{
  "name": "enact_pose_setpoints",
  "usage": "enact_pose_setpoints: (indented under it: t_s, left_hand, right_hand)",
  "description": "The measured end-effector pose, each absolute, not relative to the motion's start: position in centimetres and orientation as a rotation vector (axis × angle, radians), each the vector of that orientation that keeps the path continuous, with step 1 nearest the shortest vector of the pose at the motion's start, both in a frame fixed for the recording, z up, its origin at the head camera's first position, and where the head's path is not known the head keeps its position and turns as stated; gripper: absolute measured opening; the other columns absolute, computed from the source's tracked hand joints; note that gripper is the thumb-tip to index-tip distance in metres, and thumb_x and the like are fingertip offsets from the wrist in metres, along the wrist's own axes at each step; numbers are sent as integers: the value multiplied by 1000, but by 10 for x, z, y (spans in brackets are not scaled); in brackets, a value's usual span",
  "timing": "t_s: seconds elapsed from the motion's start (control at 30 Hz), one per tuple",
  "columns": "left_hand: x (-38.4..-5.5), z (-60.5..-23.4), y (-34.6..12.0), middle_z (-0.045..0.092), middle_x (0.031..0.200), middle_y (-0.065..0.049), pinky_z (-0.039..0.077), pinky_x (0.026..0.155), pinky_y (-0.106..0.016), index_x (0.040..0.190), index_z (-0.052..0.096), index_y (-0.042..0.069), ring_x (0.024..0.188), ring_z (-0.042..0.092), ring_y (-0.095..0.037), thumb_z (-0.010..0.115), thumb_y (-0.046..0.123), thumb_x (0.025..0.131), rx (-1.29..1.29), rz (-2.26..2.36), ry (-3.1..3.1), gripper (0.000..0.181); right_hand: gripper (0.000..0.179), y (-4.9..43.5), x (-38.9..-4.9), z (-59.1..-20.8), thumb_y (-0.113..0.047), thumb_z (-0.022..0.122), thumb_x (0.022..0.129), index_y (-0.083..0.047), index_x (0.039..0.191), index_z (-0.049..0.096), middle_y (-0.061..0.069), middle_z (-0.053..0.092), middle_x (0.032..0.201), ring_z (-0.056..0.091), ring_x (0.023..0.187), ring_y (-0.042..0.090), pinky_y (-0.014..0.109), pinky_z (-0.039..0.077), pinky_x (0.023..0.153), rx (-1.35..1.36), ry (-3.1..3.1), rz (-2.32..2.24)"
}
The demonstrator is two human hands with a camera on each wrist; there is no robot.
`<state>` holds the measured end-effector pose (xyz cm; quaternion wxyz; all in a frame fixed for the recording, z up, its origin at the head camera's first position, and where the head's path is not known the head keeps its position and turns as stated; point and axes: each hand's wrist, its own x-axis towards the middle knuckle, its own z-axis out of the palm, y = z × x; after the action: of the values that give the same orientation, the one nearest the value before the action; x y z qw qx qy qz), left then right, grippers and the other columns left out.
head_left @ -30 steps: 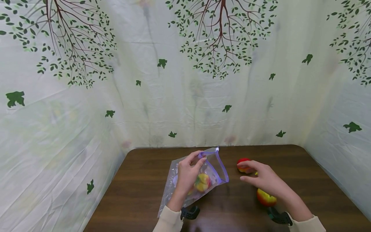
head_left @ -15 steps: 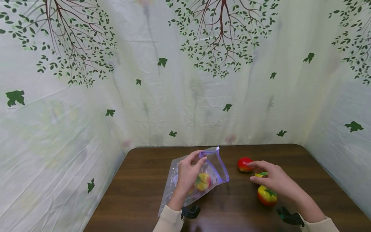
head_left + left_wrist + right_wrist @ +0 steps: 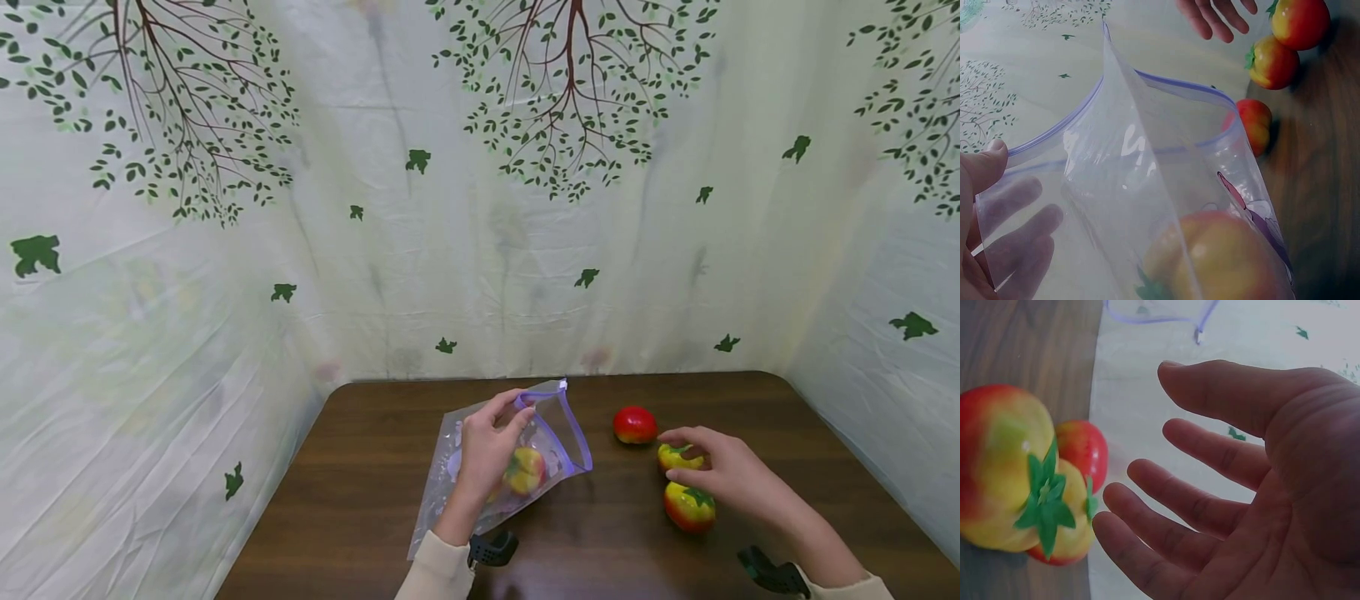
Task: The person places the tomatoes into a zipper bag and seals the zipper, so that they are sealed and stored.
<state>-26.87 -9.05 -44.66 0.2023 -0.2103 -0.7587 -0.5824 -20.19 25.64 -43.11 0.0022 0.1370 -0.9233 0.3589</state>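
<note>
My left hand [image 3: 483, 450] pinches the rim of a clear zip bag [image 3: 437, 504] with a purple zip strip; the bag's mouth gapes toward the right. Through the plastic a red-and-yellow tomato [image 3: 1216, 259] with green leaves shows. My right hand [image 3: 1229, 506] has its fingers spread and loosely bent, holding nothing. It hovers beside and above a yellow-topped tomato [image 3: 675, 458], partly covering it in the head view. Close in front of that one sits another red-and-yellow tomato [image 3: 688, 508] with a green leafy top. Farther back lies a redder tomato [image 3: 634, 425].
All of this is on a dark brown wooden table [image 3: 360, 500]. Behind the table and along its sides hangs a pale cloth [image 3: 510, 317] printed with trees and leaves. Each wrist wears a black band, such as the left wristband [image 3: 493, 550].
My right hand has drawn back to the right and slightly nearer, uncovering the redder tomato and more of the other tomatoes. The left hand and bag stay put.
</note>
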Motion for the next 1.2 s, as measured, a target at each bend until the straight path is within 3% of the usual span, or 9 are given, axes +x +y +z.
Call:
enact_pose_setpoints:
  t_s: [0.17, 0.43, 0.73, 1.03, 1.2]
  left_hand:
    - [-268, -446, -91, 73, 109, 11, 56, 86, -29, 119, 73, 21, 104, 69, -11, 75, 29, 92, -585, -1612, -2124, 28]
    - [-268, -447, -91, 73, 109, 11, 56, 87, -31, 120, 72, 21, 104, 69, -11, 75, 30, 92, -586, -1602, -2128, 29]
    - [-268, -446, -90, 74, 108, 9, 57, 85, -30, 119, 72, 20, 102, 70, -11, 75, 29, 92, -597, -1611, -2121, 28]
    - [-268, -446, -90, 73, 109, 11, 57, 86, -28, 120, 72, 21, 102, 69, -9, 74, 32, 92, -586, -1624, -2135, 30]
    - [-268, -447, -91, 73, 108, 11, 57, 85, -29, 120, 72, 20, 101, 70, -10, 74, 31, 92, -592, -1622, -2129, 30]
  right_hand:
    - [50, 263, -200, -436, -35, 80, 87, -14, 129, 65, 8, 65, 127, 64, 105, 28, 46, 56, 83, 442, -2901, 1107]
    - [54, 272, -196, -445, -35, 83, 83, -13, 128, 65, 7, 66, 124, 62, 107, 32, 39, 55, 78, 388, -2972, 1158]
    - [57, 278, -194, -455, -33, 88, 76, -14, 125, 66, 7, 64, 126, 59, 110, 31, 51, 53, 87, 328, -3036, 1168]
    - [59, 281, -195, -460, -36, 88, 75, -15, 127, 66, 10, 62, 128, 57, 104, 29, 46, 52, 82, 326, -3071, 1142]
    - [61, 281, -193, -463, -36, 89, 74, -16, 127, 66, 12, 61, 131, 57, 109, 32, 52, 52, 87, 328, -3071, 1150]
